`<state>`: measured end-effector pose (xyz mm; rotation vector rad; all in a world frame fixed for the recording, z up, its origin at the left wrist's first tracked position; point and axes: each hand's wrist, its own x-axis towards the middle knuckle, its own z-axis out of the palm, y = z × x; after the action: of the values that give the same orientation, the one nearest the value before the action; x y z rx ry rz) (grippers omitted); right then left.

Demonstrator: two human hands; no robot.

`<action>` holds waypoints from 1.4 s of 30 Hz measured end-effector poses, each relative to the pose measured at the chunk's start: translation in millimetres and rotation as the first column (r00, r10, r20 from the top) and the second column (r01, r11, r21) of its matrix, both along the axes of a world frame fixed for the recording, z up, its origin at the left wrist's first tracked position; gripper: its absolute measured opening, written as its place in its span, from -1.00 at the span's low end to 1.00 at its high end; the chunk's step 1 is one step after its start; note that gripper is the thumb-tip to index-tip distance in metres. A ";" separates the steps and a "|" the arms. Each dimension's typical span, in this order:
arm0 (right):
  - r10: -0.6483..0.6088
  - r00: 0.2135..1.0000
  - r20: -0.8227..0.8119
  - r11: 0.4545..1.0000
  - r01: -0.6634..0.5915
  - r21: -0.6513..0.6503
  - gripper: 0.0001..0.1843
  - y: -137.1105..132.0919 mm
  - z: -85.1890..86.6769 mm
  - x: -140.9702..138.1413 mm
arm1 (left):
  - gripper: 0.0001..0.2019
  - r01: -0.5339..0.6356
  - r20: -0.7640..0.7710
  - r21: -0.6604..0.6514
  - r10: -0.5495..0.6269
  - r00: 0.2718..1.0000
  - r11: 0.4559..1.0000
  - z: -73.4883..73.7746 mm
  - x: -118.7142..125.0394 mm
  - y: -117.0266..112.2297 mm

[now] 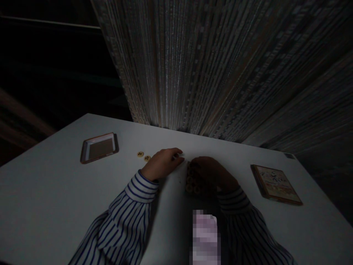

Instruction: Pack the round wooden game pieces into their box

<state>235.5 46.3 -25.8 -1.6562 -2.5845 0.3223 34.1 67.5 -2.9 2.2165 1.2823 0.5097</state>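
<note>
Round, pale wooden pieces with dark marks lie on the white table; one piece (140,154) rests left of my left hand (164,162), and a second piece (147,158) lies close to its wrist. My left hand is palm down, its thumb and finger curved with tips slightly apart, and nothing shows between them. My right hand (211,172) bends over a close group of similar round pieces (193,186). Its fingers are curled in deep shade among them. Whether it grips a piece is hidden. What holds the group together is too dark to tell.
A shallow rectangular tray or box part (100,148) with pale inner walls sits at the far left. On the right lies a flat box with a printed picture (277,184). A small dark item (289,156) is at the far right corner. A string curtain (176,73) hangs behind the table (55,198).
</note>
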 end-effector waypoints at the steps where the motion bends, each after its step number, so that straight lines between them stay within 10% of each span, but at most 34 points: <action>1: -0.009 1.000 -0.004 1.000 0.009 0.020 -0.76 0.0 0.5 0.8 | -0.67 -0.003 0.005 0.000 0.003 1.000 1.000 0.0 -0.1 0.0; 12: -0.095 0.974 -0.205 0.872 0.181 0.455 -0.73 -20.8 27.5 18.9 | -0.74 -0.087 0.132 0.098 0.073 0.989 0.991 11.5 0.7 -2.5; 22: -0.191 0.911 -0.367 0.865 0.332 0.375 -0.71 -76.2 13.0 41.2 | -0.74 -0.156 0.266 0.161 0.109 0.958 0.975 24.4 4.5 -20.1; 31: -0.364 0.829 -0.425 0.893 0.440 0.094 -0.61 -108.3 -35.2 52.4 | -0.62 -0.171 0.285 -0.010 0.167 0.944 0.985 -29.2 1.4 -70.3; 42: -0.341 0.858 -0.384 0.940 0.325 -0.107 -0.66 -110.3 -31.4 40.3 | -0.55 -0.148 0.245 -0.134 0.177 0.953 0.980 -70.2 10.9 -104.8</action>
<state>275.8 -64.0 -57.2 -1.7880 -1.9704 0.6155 45.0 -37.3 -73.1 1.8897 1.3255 0.7411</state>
